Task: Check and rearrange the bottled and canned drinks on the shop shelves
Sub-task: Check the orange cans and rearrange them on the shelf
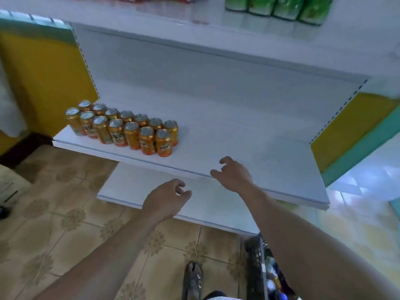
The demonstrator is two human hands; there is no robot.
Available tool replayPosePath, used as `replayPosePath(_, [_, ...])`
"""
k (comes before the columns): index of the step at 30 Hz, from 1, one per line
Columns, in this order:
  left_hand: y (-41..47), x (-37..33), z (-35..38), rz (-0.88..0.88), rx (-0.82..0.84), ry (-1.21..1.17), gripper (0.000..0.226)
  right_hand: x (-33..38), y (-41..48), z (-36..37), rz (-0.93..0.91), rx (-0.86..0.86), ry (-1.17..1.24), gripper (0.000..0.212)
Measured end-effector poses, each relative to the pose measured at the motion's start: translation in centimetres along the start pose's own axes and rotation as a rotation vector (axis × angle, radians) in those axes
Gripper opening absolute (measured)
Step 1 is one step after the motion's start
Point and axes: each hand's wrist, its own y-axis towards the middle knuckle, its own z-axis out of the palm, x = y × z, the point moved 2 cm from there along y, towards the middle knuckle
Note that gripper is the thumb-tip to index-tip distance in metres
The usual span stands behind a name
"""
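At the far left of the middle shelf (238, 135) the orange cans (123, 128) stand upright in two tight rows, touching one another, the front row close to the shelf's front edge. The block starts near the left end and stops before the middle, leaving the white board to its right bare. The left hand (164, 200) hovers in front of and below that edge, over the lower shelf (134, 187), fingers loosely curled and holding nothing. The right hand (232, 175) hangs just above the front edge, right of the cans and well apart from them, fingers likewise slack and empty. At the lower right a dark crate (257, 267) sits on the floor by the person's leg, with what look like more drinks inside, too blurred to name. The step in hand seems to be carrying the rows on to the right. To do it well, each new can should likely go down flush against the last one, in line with the front row, label outward. It is probably best set from above so it does not nudge the block and topple a neighbour off the edge.
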Motion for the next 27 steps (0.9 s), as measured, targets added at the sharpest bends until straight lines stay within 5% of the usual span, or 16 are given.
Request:
replayPosePath(8, [8.8, 4.6, -8.6, -0.122, -0.104, -0.014, 0.041, 11.5, 12.3, 5.2, -0.114, 0.064, 0.018, 0.060])
replayPosePath(12, [13.1, 6.4, -10.6, -0.197, -0.108, -0.018, 0.042, 15.8, 16.6, 8.2, -0.138, 0.108, -0.002, 0.045])
replayPosePath(16, [15.7, 7.8, -11.5, -0.251, -0.078, -0.037, 0.044, 16.7, 18.7, 11.1, -0.074, 0.065, 0.043, 0.071])
replayPosePath(27, [16.8, 10.6, -13.3, -0.071, 0.049, -0.112, 0.043, 16.7, 14.3, 9.6, -0.073, -0.157, 0.208, 0.061])
